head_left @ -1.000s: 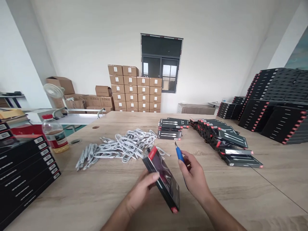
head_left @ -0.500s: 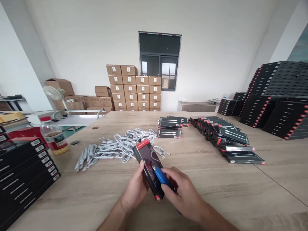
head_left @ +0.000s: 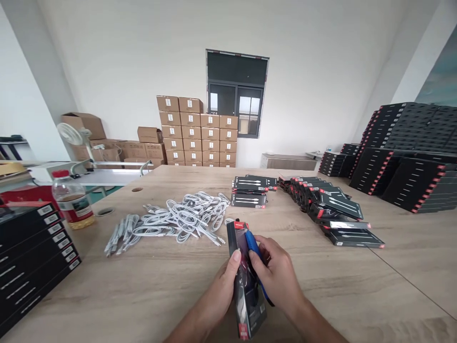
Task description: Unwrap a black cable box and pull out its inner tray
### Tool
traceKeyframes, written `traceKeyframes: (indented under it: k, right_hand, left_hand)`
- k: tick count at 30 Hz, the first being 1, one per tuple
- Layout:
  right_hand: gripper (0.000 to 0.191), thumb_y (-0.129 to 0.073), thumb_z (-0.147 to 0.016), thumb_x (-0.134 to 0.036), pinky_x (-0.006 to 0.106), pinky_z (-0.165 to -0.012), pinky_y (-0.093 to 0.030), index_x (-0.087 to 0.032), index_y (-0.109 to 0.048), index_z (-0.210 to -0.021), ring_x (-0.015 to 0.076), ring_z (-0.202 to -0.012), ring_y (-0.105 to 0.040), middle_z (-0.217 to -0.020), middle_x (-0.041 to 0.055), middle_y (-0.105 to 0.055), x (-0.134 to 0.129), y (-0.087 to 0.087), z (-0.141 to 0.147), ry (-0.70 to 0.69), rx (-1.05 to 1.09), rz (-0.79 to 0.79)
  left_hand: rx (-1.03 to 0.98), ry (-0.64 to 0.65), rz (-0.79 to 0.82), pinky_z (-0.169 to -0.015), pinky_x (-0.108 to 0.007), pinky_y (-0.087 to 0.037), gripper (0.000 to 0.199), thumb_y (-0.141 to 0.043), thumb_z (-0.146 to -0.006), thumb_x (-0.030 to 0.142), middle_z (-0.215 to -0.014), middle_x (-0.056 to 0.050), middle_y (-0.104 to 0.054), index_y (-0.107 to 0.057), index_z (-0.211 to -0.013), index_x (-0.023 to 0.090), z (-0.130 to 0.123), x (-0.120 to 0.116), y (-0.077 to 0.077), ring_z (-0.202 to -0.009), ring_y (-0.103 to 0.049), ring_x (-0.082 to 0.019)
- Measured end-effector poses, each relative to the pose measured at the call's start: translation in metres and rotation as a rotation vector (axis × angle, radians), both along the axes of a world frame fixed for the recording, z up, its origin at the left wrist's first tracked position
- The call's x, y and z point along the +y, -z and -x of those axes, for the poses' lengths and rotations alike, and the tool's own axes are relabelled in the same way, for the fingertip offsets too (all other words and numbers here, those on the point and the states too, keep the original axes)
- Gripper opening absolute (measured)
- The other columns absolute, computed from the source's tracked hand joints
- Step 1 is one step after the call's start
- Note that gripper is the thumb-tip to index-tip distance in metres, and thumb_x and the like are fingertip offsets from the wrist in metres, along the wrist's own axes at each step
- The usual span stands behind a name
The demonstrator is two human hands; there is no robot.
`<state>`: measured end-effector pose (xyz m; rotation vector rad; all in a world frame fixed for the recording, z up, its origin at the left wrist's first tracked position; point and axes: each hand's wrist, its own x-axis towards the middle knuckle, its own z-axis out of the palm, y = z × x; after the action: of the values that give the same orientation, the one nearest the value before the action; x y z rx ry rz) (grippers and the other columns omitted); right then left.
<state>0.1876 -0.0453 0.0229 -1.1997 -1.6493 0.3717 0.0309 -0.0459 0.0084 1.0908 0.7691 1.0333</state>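
My left hand [head_left: 224, 286] grips a slim black box [head_left: 243, 305] with red ends by its left side, thumb on the front edge. The box is tilted, its upper end pointing away from me. In my right hand [head_left: 278, 267] is a blue cutter [head_left: 254, 247], held against the box's right side near the upper end; the cutter's tip is too small to make out. Just beyond the box lies a pile of coiled white cables [head_left: 185, 216]. Behind it stands a small stack of black cable boxes [head_left: 249, 199].
More black boxes [head_left: 339, 205] lie in an overlapping row on the right of the wooden table [head_left: 160, 295], with tall stacks [head_left: 407, 176] behind. At the left are stacked black boxes [head_left: 32, 267] and a red-capped bottle [head_left: 73, 202]. Cartons [head_left: 193, 132] stand by the wall.
The box has turned more upright in view and moved right and nearer, with its side now showing. The cutter has shifted to the box's upper right edge. The view has shifted slightly.
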Motion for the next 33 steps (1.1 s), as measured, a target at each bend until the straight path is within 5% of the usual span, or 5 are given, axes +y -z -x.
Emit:
traceKeyframes:
  k: [5,12,21,28,33]
  right_hand:
    - [0.039,-0.057,-0.091,-0.041,0.034,-0.071,-0.054,-0.015,-0.068,-0.117,0.0223,-0.076,-0.067,-0.090,0.0092,-0.074,0.024,-0.007,-0.026,0.169,0.114,-0.041]
    - [0.039,-0.059,-0.085,-0.044,0.030,-0.058,-0.048,-0.018,-0.070,-0.111,0.0188,-0.061,-0.061,-0.071,0.0014,-0.066,0.041,0.006,-0.069,0.223,0.008,0.043]
    - [0.042,-0.067,-0.069,-0.017,0.029,-0.060,-0.038,-0.025,-0.072,-0.110,0.0232,-0.071,-0.067,-0.073,0.0010,-0.072,0.034,0.020,-0.095,0.114,-0.516,0.399]
    - [0.032,-0.074,-0.075,-0.042,0.030,-0.060,-0.040,-0.024,-0.075,-0.101,0.0239,-0.071,-0.068,-0.077,0.0041,-0.074,0.040,0.023,-0.103,0.145,-0.384,0.416]
    - [0.027,-0.063,-0.086,-0.038,0.030,-0.065,-0.045,-0.020,-0.074,-0.102,0.0211,-0.070,-0.068,-0.080,0.0052,-0.073,0.054,0.034,-0.094,0.223,-0.306,0.349]
  left_hand:
    - [0.110,0.133,0.099,-0.107,-0.037,-0.045,0.054,-0.062,-0.087,0.063,-0.117,-0.006,-0.076,-0.074,-0.118,0.021,-0.004,-0.022,0.004,-0.116,-0.065,-0.029]
    - [-0.127,0.174,0.655,-0.061,-0.026,-0.055,0.072,-0.054,-0.079,0.081,-0.067,-0.010,-0.075,-0.075,-0.079,0.013,-0.002,-0.018,-0.008,-0.058,-0.068,-0.019]
    - [-0.356,0.038,0.594,-0.067,-0.034,-0.059,0.066,-0.060,-0.082,0.073,-0.079,-0.011,-0.079,-0.074,-0.102,0.012,0.035,0.008,-0.020,-0.064,-0.073,-0.023]
    - [-0.360,0.001,0.554,-0.069,-0.033,-0.059,0.061,-0.060,-0.086,0.067,-0.084,-0.011,-0.080,-0.072,-0.110,0.012,0.038,0.018,-0.013,-0.066,-0.074,-0.023]
    - [-0.337,-0.005,0.545,-0.069,-0.034,-0.059,0.058,-0.060,-0.087,0.065,-0.082,-0.011,-0.080,-0.072,-0.107,0.012,0.034,0.017,-0.015,-0.065,-0.074,-0.024]
